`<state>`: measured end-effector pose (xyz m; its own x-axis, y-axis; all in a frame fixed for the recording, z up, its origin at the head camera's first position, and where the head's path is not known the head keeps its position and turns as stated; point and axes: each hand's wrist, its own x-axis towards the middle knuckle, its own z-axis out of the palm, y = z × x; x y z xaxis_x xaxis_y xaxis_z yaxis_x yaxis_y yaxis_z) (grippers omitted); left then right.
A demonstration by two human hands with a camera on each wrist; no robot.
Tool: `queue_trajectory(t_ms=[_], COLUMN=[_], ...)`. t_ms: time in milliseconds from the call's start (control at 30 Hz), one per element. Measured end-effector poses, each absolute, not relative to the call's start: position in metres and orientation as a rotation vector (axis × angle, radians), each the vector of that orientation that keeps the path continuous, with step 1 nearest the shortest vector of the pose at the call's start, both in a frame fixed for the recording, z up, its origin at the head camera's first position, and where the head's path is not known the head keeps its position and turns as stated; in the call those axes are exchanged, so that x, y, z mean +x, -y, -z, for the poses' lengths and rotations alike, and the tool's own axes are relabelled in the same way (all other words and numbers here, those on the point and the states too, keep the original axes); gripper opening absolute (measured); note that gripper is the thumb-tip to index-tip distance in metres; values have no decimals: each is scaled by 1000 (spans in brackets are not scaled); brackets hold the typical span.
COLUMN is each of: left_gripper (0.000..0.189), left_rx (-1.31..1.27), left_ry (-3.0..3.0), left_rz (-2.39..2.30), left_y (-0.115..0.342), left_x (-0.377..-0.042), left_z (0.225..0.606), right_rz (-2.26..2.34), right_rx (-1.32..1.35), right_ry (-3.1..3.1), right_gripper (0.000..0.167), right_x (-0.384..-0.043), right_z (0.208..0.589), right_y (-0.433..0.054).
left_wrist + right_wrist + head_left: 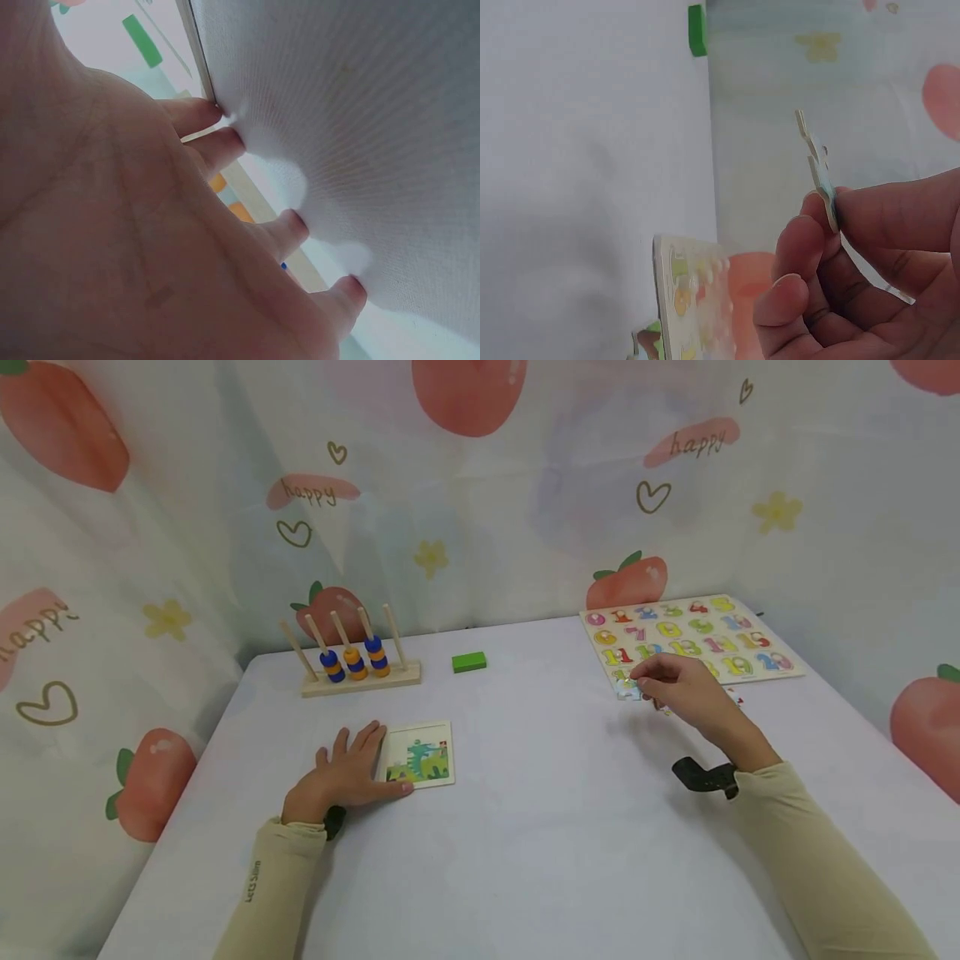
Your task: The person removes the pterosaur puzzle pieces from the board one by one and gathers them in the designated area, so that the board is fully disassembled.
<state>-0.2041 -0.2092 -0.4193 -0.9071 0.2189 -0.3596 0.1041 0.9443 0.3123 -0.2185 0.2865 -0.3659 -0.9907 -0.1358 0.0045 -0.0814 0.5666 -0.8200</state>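
My left hand [341, 777] lies with fingers spread on the table, its thumb along the near edge of a small framed dinosaur puzzle [418, 732] and its index finger at the far left corner. In the left wrist view the fingertips [352, 292] touch the white cloth. Over the near edge of a number board, my right hand [684, 693] pinches a thin jigsaw piece [823, 184] between thumb and fingers. The head view shows the piece's light blue printed side [627, 689]. Other colourful pieces [735, 697] lie by the board, partly hidden by this hand.
The wooden number board [789, 672] lies at the back right. A wooden peg counter [360, 683] with blue and orange rings stands at the back left, a green block [469, 662] to its right. A printed curtain [517, 527] hangs behind the table.
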Motion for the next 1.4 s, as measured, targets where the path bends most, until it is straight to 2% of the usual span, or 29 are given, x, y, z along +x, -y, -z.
queue_trajectory(t_ms=[400, 933, 1400], left_gripper=[123, 122, 123], left_rx=[224, 229, 228], left_ry=[-2679, -2674, -2680], left_rz=[-385, -387, -393], left_y=[205, 205, 205], left_x=[-203, -201, -201], left_z=[411, 406, 406], right_rz=[1364, 1049, 913], right_rx=[-103, -113, -167], right_ry=[-2718, -2690, -2762], right_gripper=[29, 20, 13], right_x=[-226, -229, -234], right_z=[373, 387, 394], right_y=[-330, -360, -358])
